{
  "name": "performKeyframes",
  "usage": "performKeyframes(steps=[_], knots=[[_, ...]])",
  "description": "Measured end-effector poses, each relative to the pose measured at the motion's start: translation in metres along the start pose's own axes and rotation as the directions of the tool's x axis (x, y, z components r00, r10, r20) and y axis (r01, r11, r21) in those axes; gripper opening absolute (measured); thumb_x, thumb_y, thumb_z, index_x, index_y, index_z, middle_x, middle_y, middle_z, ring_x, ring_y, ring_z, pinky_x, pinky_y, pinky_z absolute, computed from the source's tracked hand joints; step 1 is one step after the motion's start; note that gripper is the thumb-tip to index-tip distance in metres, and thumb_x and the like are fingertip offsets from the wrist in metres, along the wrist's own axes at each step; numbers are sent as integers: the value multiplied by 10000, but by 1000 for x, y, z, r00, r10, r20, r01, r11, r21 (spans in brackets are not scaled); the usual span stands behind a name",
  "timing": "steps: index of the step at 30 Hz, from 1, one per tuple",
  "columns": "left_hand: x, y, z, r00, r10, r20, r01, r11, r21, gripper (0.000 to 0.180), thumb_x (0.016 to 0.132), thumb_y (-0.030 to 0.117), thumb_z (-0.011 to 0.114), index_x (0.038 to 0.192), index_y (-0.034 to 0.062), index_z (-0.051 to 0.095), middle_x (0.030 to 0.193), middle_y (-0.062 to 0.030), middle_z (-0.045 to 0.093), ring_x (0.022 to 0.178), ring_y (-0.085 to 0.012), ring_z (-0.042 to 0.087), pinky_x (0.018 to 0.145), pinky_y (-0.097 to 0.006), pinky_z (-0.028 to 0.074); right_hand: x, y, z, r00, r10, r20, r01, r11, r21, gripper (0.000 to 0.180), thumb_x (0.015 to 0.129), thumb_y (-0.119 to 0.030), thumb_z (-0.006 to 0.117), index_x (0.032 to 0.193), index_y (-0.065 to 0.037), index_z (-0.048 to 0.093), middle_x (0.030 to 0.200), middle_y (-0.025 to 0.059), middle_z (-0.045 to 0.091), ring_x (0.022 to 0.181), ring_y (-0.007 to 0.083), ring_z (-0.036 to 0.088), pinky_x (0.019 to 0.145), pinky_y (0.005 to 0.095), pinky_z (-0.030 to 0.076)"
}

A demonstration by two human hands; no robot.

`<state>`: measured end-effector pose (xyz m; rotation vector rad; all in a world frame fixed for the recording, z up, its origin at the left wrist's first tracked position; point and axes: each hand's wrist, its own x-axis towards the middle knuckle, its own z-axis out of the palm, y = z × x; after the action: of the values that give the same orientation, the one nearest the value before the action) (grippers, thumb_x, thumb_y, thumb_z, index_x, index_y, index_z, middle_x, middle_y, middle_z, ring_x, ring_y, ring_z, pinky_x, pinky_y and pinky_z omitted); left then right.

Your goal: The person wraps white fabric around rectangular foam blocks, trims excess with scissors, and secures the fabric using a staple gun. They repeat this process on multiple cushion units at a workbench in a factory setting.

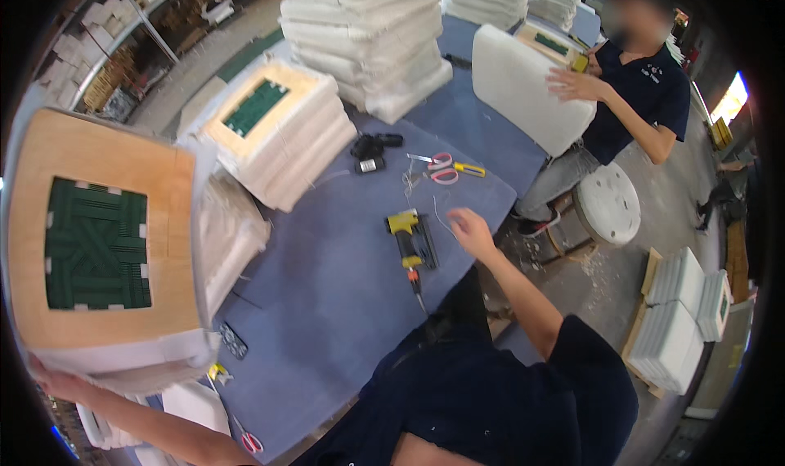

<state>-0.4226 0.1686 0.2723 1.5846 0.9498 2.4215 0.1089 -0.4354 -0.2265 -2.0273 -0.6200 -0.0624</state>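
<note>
At the far left my left hand (56, 382) grips the lower edge of an upholstered chair seat (176, 221). The seat stands tilted up, its wooden underside with green webbing facing me; the fingertips are partly hidden beneath it. Over the table's right edge hovers my right hand (472, 232), loosely curled, fingers apart, with nothing visible in it. A loose white thread (439, 213) lies close to its fingertips. To the left of that hand, a yellow and black staple gun (412, 239) rests on the blue-grey table (327, 262), its air hose running toward me.
Scissors (441, 168) and a yellow-handled tool lie beyond the staple gun, near a black device (372, 147). Stacked white seats (282, 151) line the table's far left, with a taller stack (368, 41) behind. Across the table a co-worker (638, 82) holds another seat (523, 90).
</note>
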Motion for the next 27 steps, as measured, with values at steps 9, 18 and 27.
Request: performKeyframes(steps=[9, 18, 27], knots=[[-271, -291, -219, 723, -572, 387, 243, 735, 633, 645, 1126, 370, 630, 1593, -52, 494, 1651, -270, 480, 1496, -383, 496, 1254, -474, 412, 96, 69, 63, 897, 87, 434, 157, 854, -496, 438, 928, -276, 748, 1334, -121, 692, 1424, 143, 655, 1312, 363, 650, 1029, 534, 567], [-674, -32, -280, 150, -278, 949, -706, 642, 300, 638, 1130, 395, 473, 1593, -40, 422, 1588, -310, 505, 1468, -633, 414, 1180, -733, 384, 173, 204, 64, 978, 69, 196, 89, 714, -695, 560, 975, -184, 613, 1511, -31, 570, 1655, 224, 478, 1378, 402, 645, 1060, 521, 584], [-675, -71, -275, 272, 17, 962, -796, 566, 216, 365, 1097, 189, 524, 1421, 27, 561, 1497, -317, 604, 1332, -584, 583, 1171, -757, 403, 134, 218, 67, 955, 219, 201, -46, 778, -626, 528, 922, -326, 762, 1345, -22, 677, 1403, 194, 650, 1296, 367, 634, 1040, 527, 571]])
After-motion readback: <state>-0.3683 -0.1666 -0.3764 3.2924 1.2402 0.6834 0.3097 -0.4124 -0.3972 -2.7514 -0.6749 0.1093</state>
